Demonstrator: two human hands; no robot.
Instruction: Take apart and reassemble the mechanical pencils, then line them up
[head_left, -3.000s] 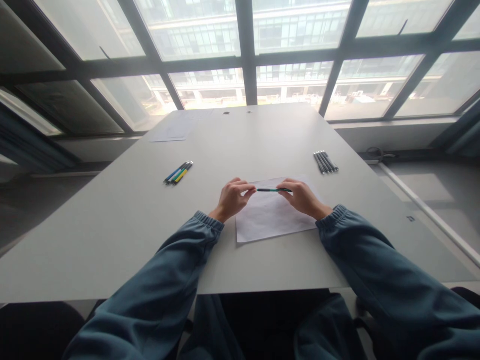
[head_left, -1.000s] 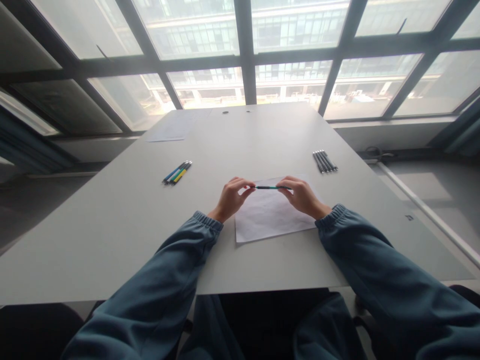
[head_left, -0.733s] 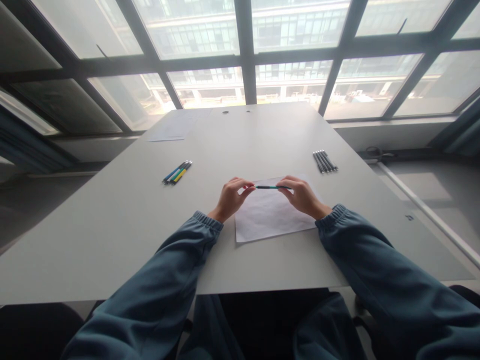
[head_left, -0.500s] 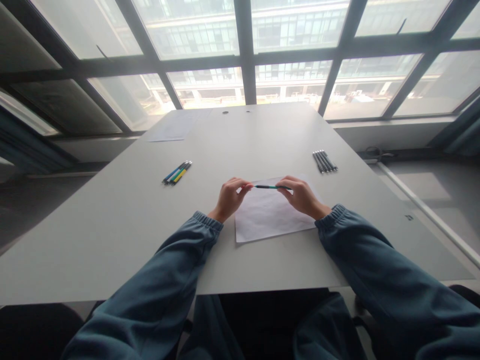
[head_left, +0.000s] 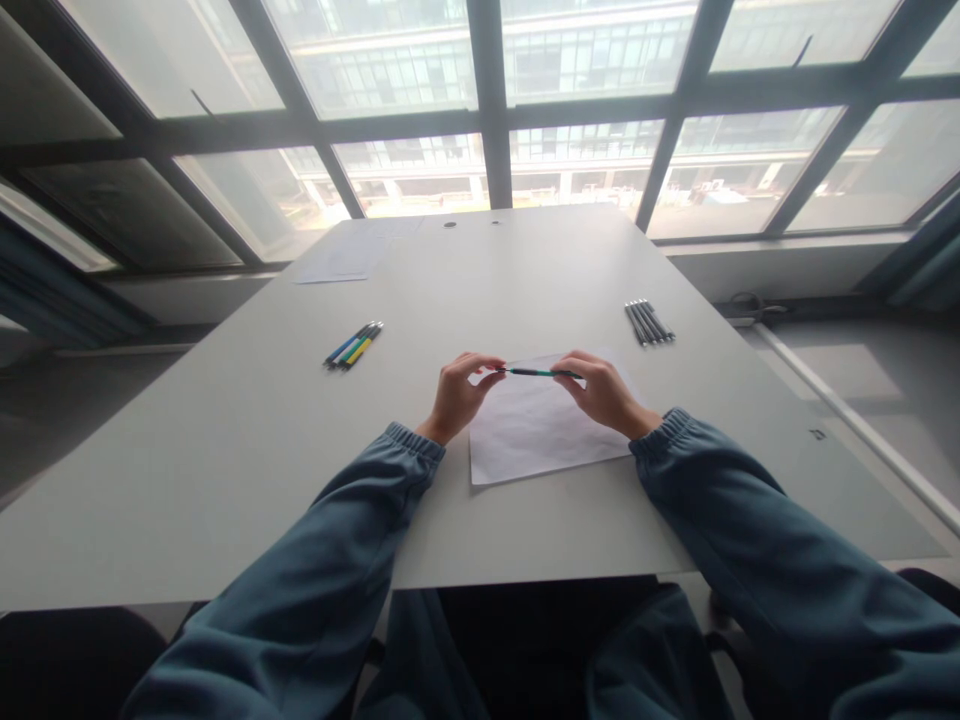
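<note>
A dark pen with a green section [head_left: 532,372] is held level above a sheet of white paper [head_left: 544,435]. My right hand [head_left: 596,388] is closed on the pen's right end between thumb and fingers. At the pen's left, pointed end, my left hand [head_left: 461,390] pinches with thumb and forefinger; the tip shows between these fingertips. Whether the left fingers hold a small loose part is too small to tell. Both wrists rest close to the table, with the paper partly under the right one.
On the left lie several pens with blue, green and yellow barrels [head_left: 354,346]. Several dark pens [head_left: 649,323] lie in a row on the right. More white paper [head_left: 337,252] is at the table's far left, before the windows. The white table [head_left: 225,480] has its near edge at my lap.
The left thumb and forefinger have parted slightly, and more of the pen's tip shows between them. The right hand and the loose pens stay where they were.
</note>
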